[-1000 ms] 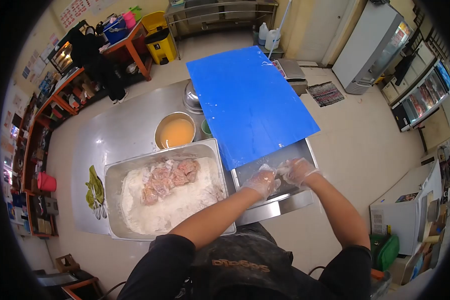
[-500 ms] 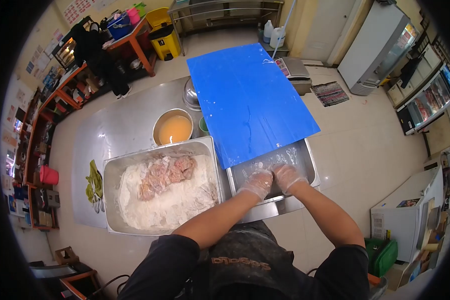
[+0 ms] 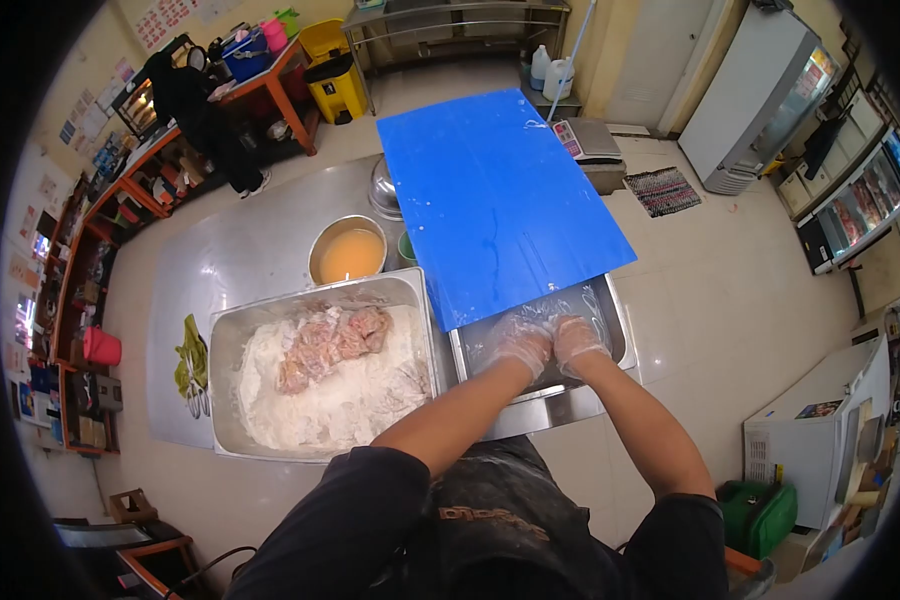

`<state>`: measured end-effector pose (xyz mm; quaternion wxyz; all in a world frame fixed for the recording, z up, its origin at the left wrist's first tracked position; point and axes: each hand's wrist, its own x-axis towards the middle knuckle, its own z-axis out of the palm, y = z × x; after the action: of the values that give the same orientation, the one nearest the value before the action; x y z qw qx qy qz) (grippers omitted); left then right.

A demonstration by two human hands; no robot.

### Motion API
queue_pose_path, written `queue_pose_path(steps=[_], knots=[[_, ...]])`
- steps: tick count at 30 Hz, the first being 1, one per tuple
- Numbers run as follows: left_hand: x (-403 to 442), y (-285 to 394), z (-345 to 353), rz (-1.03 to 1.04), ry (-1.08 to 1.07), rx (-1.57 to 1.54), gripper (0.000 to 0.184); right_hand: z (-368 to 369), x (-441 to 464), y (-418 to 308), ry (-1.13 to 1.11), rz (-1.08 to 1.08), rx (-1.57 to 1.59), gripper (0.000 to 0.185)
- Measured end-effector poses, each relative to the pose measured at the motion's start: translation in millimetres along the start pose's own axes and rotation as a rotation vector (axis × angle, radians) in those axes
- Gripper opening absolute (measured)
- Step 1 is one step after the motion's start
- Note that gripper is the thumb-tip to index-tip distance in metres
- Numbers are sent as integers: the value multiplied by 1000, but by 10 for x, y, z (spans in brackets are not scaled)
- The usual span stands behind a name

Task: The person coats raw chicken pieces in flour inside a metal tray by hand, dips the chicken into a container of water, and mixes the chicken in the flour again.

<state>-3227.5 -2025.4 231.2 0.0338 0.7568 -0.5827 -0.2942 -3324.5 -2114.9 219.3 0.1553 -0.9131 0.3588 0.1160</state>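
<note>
Both of my hands wear clear plastic gloves and reach down into a metal pan (image 3: 625,335) partly under a blue board. My left hand (image 3: 523,343) and my right hand (image 3: 576,340) are side by side, at a wrinkled clear plastic sheet or bag (image 3: 582,306) in the pan. My fingers point down and away, so their grip is hidden. Left of them stands a larger metal tub (image 3: 320,293) of white flour (image 3: 365,395), with floury pieces of raw meat (image 3: 335,342) heaped in it.
The blue board (image 3: 500,200) covers the pan's far part. Behind the tub stand a bowl of orange liquid (image 3: 352,255) and a metal dome (image 3: 383,192). Green cloth (image 3: 190,355) lies at the left of the steel table (image 3: 240,235). A person in dark clothes (image 3: 195,115) stands at the back left.
My hands have shifted slightly right and now lie closer together in the pan, with the clear plastic showing more beyond them. The view has moved slightly.
</note>
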Motion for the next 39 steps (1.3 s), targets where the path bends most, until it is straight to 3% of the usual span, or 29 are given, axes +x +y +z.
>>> queue_pose_path(steps=[1,3,5,6,8,10,14,18,20,23,24,25,28,30,32,34,35,37,39], knots=[[-5,-5,-35,57,42,122,26,-47,-19,-27,-15,35,-29,24],[-59,26,-181,30,-3,77,25,-144,-72,6,-33,75,-55,25],[-140,16,-354,-3,-43,27,24,-264,-96,150,104,-298,-138,28],[-189,-30,-417,-10,2,-58,24,-461,-180,111,104,-298,-138,28],[-260,-18,-580,-20,41,-148,24,-905,-383,4,50,-49,60,32],[-326,47,-826,-8,-103,-63,25,-940,-330,75,36,0,115,34],[-444,200,-1052,41,-117,-40,21,-1130,-349,43,-70,88,187,34],[-515,289,-1161,25,-91,-63,26,-1224,-409,-74,-178,-23,6,32],[-532,285,-1173,8,-121,-78,28,-1274,-485,-118,10,-35,89,29],[-544,236,-1123,205,-6,-211,35,-1008,-358,74,90,-80,-96,26],[-513,212,-1056,265,17,-249,39,-1034,-383,38,90,-68,11,24],[-528,214,-1057,279,14,-218,39,-1113,-444,-9,86,-54,113,23],[-450,248,-937,301,49,-200,36,-1125,-432,8,17,-166,-70,24],[-331,274,-800,341,84,-163,33,-1004,-348,121,77,99,159,28],[-421,208,-773,385,120,-126,31,-1200,-451,-108,39,97,161,29],[-637,120,-852,265,99,-475,13,-1511,-646,-411,5,100,164,29],[-702,-37,-876,260,105,-476,13,-1664,-759,-605,-29,138,314,28],[-883,-479,-915,527,65,-339,21,-1873,-931,-980,-68,171,463,27],[-1639,-805,-1446,349,40,-486,17,-1995,-1026,-1326,-30,-27,633,20]])
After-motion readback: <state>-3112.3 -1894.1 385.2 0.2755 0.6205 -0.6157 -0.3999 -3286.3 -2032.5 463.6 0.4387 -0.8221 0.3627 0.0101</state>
